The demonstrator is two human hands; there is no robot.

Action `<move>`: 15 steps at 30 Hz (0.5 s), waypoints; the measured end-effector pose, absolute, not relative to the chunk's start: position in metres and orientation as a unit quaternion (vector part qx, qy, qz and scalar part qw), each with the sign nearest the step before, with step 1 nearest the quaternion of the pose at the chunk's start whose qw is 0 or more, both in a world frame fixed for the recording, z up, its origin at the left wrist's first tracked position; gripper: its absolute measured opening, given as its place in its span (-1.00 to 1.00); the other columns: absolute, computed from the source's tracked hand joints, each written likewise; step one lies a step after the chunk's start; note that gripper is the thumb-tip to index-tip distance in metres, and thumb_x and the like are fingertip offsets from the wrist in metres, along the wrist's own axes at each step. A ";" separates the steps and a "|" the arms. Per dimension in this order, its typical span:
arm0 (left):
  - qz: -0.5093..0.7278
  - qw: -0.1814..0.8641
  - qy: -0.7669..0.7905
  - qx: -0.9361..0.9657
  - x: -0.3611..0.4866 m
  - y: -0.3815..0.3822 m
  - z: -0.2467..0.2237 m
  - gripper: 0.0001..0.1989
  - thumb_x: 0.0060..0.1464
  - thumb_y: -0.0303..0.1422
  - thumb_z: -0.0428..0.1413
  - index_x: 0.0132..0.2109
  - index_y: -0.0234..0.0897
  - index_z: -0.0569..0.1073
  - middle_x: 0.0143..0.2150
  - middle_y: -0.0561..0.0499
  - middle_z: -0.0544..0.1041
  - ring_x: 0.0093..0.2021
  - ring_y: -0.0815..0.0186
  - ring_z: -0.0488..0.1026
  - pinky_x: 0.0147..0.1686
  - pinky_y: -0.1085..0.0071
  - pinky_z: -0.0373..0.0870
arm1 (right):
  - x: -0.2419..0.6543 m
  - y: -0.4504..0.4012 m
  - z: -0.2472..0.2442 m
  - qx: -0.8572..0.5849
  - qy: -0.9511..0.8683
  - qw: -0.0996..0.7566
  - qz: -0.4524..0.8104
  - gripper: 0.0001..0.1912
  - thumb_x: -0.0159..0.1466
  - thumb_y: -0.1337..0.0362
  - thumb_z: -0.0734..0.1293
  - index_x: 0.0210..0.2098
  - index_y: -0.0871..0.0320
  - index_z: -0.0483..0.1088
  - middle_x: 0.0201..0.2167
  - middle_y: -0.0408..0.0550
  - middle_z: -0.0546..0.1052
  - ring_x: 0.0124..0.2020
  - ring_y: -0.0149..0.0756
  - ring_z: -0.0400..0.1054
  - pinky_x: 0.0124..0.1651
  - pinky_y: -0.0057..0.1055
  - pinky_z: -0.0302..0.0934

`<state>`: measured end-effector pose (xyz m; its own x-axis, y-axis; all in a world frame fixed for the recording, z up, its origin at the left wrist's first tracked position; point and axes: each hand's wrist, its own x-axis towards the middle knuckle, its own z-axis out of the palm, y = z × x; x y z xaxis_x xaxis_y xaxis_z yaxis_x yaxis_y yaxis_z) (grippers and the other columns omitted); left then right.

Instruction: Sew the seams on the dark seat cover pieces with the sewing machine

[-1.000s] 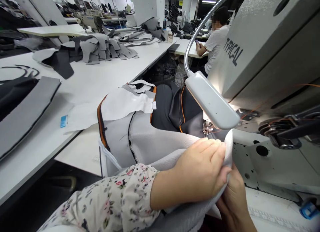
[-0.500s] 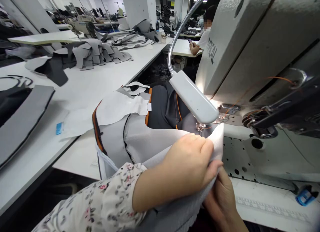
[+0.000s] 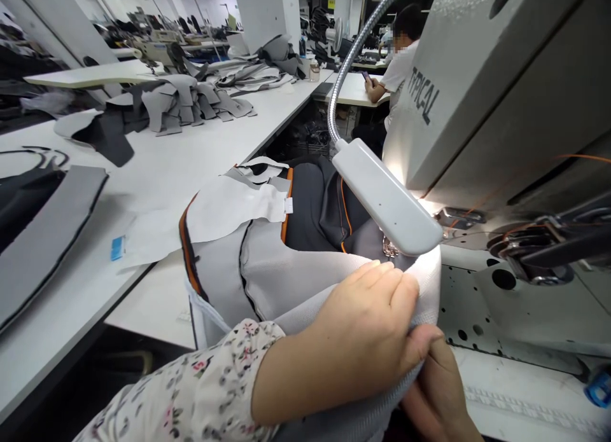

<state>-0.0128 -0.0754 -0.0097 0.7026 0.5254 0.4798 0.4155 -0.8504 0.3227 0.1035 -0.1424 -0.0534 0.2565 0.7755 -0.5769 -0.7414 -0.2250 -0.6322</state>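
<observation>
Grey fabric [image 3: 305, 270] with black seams and orange edging lies bunched under the sewing machine [image 3: 449, 98]. My left hand [image 3: 367, 321] is closed on the fabric's folded edge, just in front of the presser foot [image 3: 390, 246]. Lower and to the right, my right hand [image 3: 436, 385] grips the same fabric from its right side, its fingers partly hidden behind the cloth and my left hand. A lit lamp [image 3: 386, 197] hangs over the presser foot. Darker fabric [image 3: 310, 203] lies behind the grey piece.
Cut grey pieces [image 3: 176, 102] are heaped on the long white table [image 3: 191, 149] at the left. A curved grey panel [image 3: 52, 238] lies at the far left. A ruler strip [image 3: 529, 410] runs along the right front. Beyond the machine, a person [image 3: 398, 67] sits holding a phone.
The view has shifted slightly, so the machine and lamp appear further right. Both hands keep their hold on the fabric, with little visible change.
</observation>
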 end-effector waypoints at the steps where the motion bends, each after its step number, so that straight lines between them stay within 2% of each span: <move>1: 0.287 0.101 0.256 0.918 -0.014 -0.075 -0.009 -0.57 0.48 -0.13 -0.16 -0.03 -0.39 0.43 -0.10 -0.21 0.54 -0.03 0.03 0.52 0.04 0.06 0.54 | 0.103 -0.144 -0.054 -0.497 0.014 0.619 0.608 -0.81 -0.26 0.30 0.48 -0.60 0.09 0.46 -0.60 -0.16 0.49 -0.37 -0.10 0.50 -0.18 -0.15 0.52; 5: 0.286 0.123 0.251 0.916 -0.016 -0.074 -0.005 -0.58 0.48 -0.13 -0.15 -0.03 -0.39 0.43 -0.11 -0.20 0.53 -0.05 0.04 0.49 0.04 0.08 0.52 | 0.101 -0.145 -0.050 -0.524 0.070 0.616 0.584 -0.74 -0.35 0.30 0.52 -0.62 0.10 0.47 -0.57 -0.17 0.50 -0.38 -0.11 0.48 -0.20 -0.16 0.51; 11: 0.299 0.137 0.250 0.911 -0.016 -0.072 -0.004 -0.62 0.46 -0.15 -0.10 -0.04 -0.39 0.44 -0.13 -0.16 0.52 -0.11 0.07 0.47 -0.04 0.13 0.50 | 0.097 -0.140 -0.036 -0.525 0.023 0.609 0.594 -0.75 -0.34 0.28 0.55 -0.64 0.10 0.47 -0.63 -0.15 0.46 -0.40 -0.11 0.46 -0.22 -0.15 0.51; 15: 0.301 0.136 0.244 0.912 -0.016 -0.071 -0.003 -0.62 0.46 -0.16 -0.10 -0.05 -0.39 0.44 -0.13 -0.17 0.52 -0.09 0.06 0.47 -0.04 0.13 0.49 | 0.096 -0.142 -0.034 -0.528 0.022 0.616 0.584 -0.69 -0.38 0.27 0.60 -0.66 0.10 0.47 -0.63 -0.16 0.47 -0.51 -0.21 0.41 -0.27 -0.17 0.50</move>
